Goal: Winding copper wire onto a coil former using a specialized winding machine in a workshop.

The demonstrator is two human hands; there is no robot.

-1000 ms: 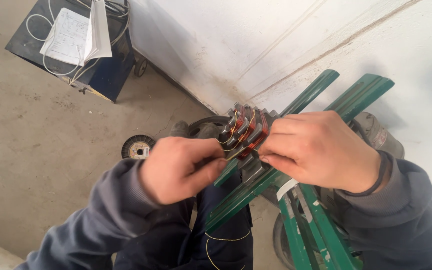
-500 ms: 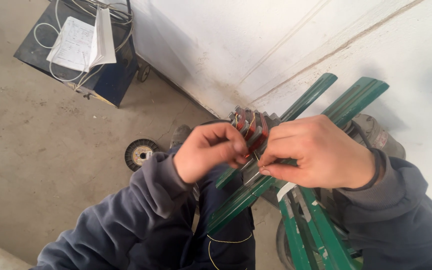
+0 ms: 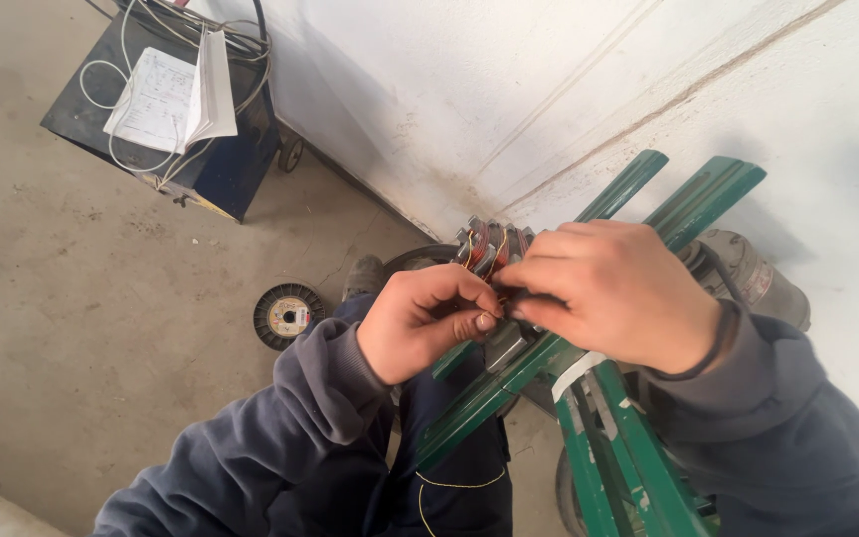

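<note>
Copper-wound core (image 3: 492,249), a small metal block with reddish winding between its plates, sits on top of the green metal frame (image 3: 509,383) just in front of the person's chest, and both hands are closed in on its near side. The left hand (image 3: 420,323) is curled, thumb and forefinger pinched together at the lower edge of the core; what they pinch looks like a fine strand of wire, too thin to make out for sure. The right hand (image 3: 618,293) comes over from the other side, its fingers bunched tight against the same spot, fingertips meeting those of the left hand. So each grip is together on something small at the core's edge, while the core itself lies just above and beyond the fingertips, touching them and half hidden by the right knuckles.

As a judgement, the work in hand is fine handling of the winding: a wire end being held, tucked or led at the core. Whatever move follows calls for a steady pinch and little force, since a strand this thin could kink or slip.

Below the hands the green rails run down past the dark trouser legs (image 3: 449,477). Farther out on the concrete floor (image 3: 72,328) lies a round wire spool (image 3: 288,315), well apart from the hands. To the right, behind the frame, is a grey cylindrical motor (image 3: 753,278). Farthest off, by the white wall (image 3: 449,89), stands a dark blue box on wheels (image 3: 201,149) with open paper sheets (image 3: 166,94) and loose cables on top.
</note>
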